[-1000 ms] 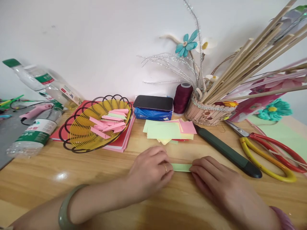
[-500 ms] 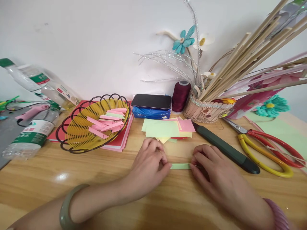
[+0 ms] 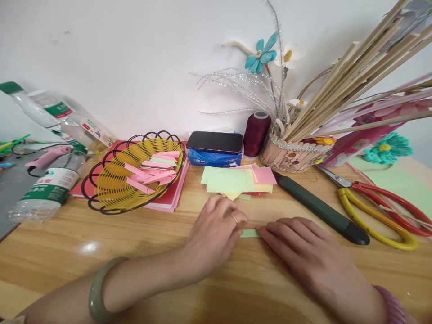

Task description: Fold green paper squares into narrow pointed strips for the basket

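Observation:
Between my hands a narrow folded strip of pale green paper point(image 3: 249, 233) lies on the wooden tabletop. My left hand point(image 3: 216, 231) has its thumb and curled fingers closed on the strip's left end; a ring is on one finger. My right hand point(image 3: 308, 256) presses its fingertips together on the strip's right part, hiding that end. Just beyond them lies a loose pile of green, yellow and pink paper slips point(image 3: 232, 180). Folded pink strips and a green one point(image 3: 151, 171) fill part of a yellow woven basket point(image 3: 113, 191).
A dark green-handled knife point(image 3: 320, 209) and red-and-yellow scissors point(image 3: 378, 234) lie to the right. Behind stand a phone point(image 3: 216, 141) on a blue packet point(image 3: 214, 157), a maroon thread spool point(image 3: 257, 135) and a stick-filled holder point(image 3: 288, 155). Plastic bottles point(image 3: 47, 191) lie at left.
My right hand has slid left along the strip and its fingers have straightened and flattened. My left hand has stayed near the strip's left end, its fingers slightly shifted.

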`<state>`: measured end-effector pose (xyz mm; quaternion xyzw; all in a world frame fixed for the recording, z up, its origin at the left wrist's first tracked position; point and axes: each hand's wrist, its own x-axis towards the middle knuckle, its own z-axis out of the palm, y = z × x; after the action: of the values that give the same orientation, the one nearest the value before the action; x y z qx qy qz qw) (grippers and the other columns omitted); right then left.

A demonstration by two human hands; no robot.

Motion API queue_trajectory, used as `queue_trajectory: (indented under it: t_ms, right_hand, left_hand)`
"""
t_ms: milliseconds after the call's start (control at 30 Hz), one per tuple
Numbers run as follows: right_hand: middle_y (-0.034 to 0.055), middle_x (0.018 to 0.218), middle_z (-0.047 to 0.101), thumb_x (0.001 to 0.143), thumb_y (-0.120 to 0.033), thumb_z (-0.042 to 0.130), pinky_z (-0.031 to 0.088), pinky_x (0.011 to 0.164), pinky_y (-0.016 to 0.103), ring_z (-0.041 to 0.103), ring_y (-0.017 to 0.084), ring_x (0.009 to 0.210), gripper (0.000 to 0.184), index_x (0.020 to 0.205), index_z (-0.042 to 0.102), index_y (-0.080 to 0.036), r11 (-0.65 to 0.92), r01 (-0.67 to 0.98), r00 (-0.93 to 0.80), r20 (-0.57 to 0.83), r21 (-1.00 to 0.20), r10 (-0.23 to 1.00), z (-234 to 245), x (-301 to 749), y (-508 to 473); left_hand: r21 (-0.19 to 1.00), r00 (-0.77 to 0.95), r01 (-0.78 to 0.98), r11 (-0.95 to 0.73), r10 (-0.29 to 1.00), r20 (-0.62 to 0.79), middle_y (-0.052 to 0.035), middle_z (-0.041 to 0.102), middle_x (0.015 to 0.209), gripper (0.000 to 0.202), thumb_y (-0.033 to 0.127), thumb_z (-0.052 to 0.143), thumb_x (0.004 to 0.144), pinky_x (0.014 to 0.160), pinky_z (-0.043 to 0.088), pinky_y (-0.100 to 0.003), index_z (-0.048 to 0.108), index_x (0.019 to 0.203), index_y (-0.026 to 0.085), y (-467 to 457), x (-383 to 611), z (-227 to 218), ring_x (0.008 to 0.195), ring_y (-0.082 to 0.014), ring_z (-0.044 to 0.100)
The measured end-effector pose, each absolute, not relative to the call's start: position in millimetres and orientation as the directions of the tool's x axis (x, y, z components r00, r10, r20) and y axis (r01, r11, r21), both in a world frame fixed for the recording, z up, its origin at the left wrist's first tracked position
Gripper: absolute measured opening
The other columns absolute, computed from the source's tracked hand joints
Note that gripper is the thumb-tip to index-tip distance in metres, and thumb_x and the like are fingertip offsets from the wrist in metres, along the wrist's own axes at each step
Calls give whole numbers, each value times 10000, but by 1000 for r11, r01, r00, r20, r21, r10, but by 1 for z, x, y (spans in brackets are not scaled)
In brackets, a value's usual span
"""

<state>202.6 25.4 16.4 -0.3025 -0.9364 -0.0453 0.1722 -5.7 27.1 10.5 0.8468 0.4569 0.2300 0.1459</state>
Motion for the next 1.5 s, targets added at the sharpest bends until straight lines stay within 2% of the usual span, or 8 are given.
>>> queue_trajectory:
  t_ms: [233,433,733,967,1133,1267,1367,1500]
  right_hand:
    - [98,807,627,808,14,238,494,635,345,577,202,734,388,915,598,-84,811,545,-816,358,212,455,28,193,18]
    - [108,914,629,830,-28,251,467,780,399,568,223,854,364,1026,556,-63,786,570,-806,346,238,480,23,210,17]
    - [108,980,603,788,-30,300,405,902,427,539,231,932,375,1051,566,-64,759,593,-798,325,269,508,21,215,14]
    - [128,918,608,762,17,295,447,869,424,560,240,883,401,1027,593,-25,763,558,-823,335,325,459,21,212,15]
    - [154,937,608,766,18,295,445,884,421,555,254,901,396,1003,612,-6,770,546,-826,363,330,431,18,211,13]
    - [184,941,601,747,22,345,449,860,454,543,290,898,352,961,625,12,794,538,-831,337,284,443,14,209,14]
    - [177,919,596,770,-11,378,470,802,462,541,286,880,312,967,621,-13,824,542,-825,290,164,484,15,211,17]
    - [109,937,582,841,-110,379,478,774,400,539,224,891,299,1038,603,-140,806,588,-777,231,-63,585,21,218,27]
  left_hand:
    - [-23,677,663,-748,585,447,-19,558,774,177,139,449,895,717,358,-315,610,822,131,19,-3,-2,834,-170,478]
    - [-192,766,616,-764,524,373,-75,578,932,257,72,365,901,797,315,-350,616,850,81,9,-17,10,953,-198,465]
    - [-67,711,644,-762,564,420,-32,607,882,135,122,467,900,733,351,-327,567,990,108,11,-35,5,878,-177,507]
    - [-154,782,588,-794,510,357,-54,616,858,180,120,421,917,713,353,-350,562,1026,91,7,-54,10,859,-193,512]
    - [-201,768,562,-802,416,487,-38,584,664,236,39,426,869,641,355,-312,568,694,109,7,-62,18,757,-177,512]
    - [-98,679,601,-793,442,587,-41,592,676,230,39,418,844,637,388,-293,555,681,127,6,-47,26,735,-168,516]
    - [-20,719,624,-781,564,407,-82,619,830,189,214,450,882,715,431,-338,579,969,107,11,-25,20,864,-215,536]
    - [285,664,658,-697,716,215,-107,630,851,208,128,405,871,746,440,-350,612,857,108,24,-5,9,862,-218,551]
